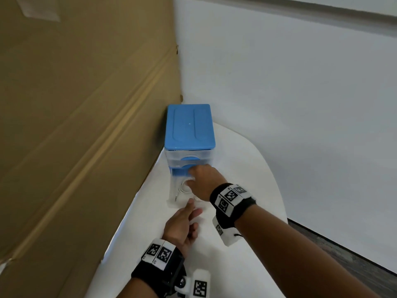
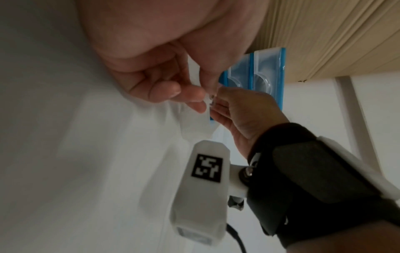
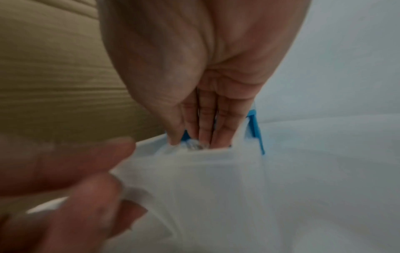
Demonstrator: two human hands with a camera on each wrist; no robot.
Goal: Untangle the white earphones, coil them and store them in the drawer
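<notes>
A small drawer unit with a blue top [image 1: 189, 125] stands on the white table. Its bottom translucent drawer [image 1: 171, 198] is pulled out toward me. The coiled white earphones [image 1: 184, 188] lie inside it. My right hand [image 1: 190, 179] reaches down into the drawer, and in the right wrist view its thumb and straight fingers [image 3: 205, 130] close around the earphones [image 3: 193, 146]. My left hand [image 1: 193, 208] is at the drawer's front, where thumb and fingers [image 2: 190, 95] pinch the front lip [image 2: 194, 71]. The far part of the coil is hidden by my right hand.
A tall cardboard sheet [image 1: 75, 104] stands along the table's left side, right against the drawer unit. A white wall [image 1: 279, 82] is behind. The table's rounded edge [image 1: 279, 201] runs on the right, with dark floor [image 1: 343, 254] beyond it.
</notes>
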